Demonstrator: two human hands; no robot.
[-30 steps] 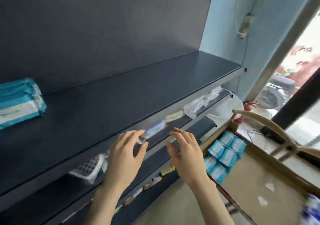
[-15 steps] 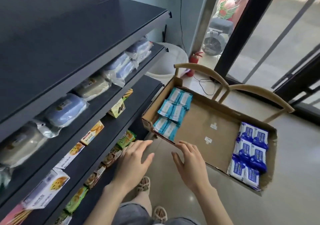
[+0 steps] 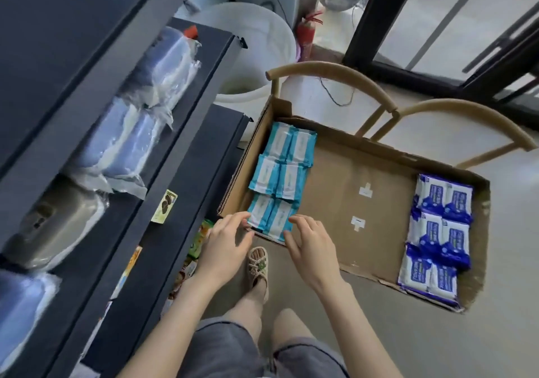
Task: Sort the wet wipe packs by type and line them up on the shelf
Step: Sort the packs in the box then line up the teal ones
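The left hand [image 3: 224, 243] and right hand [image 3: 312, 245], fingers spread and holding nothing, flank the nearest teal packs [image 3: 271, 217], probably to lift both together.

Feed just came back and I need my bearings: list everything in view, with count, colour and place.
teal wipe packs: six showing, teal and white, box's left end
blue wipe packs: six showing, dark blue and white, box's right end
cardboard box: one, brown, in front of the chair backs
chair backs: two, tan, behind the box
shelf unit: one, dark, left
bagged bundles: several, blue and grey, middle shelf
snack boxes: several, mixed colours, lower shelves
bucket: one, white, floor beyond the box
fire extinguisher: one, red, beside the bucket
foot: one, tan sandal, floor
left hand: fingers spread, at the nearest teal packs' left edge
right hand: fingers spread, at their right corner
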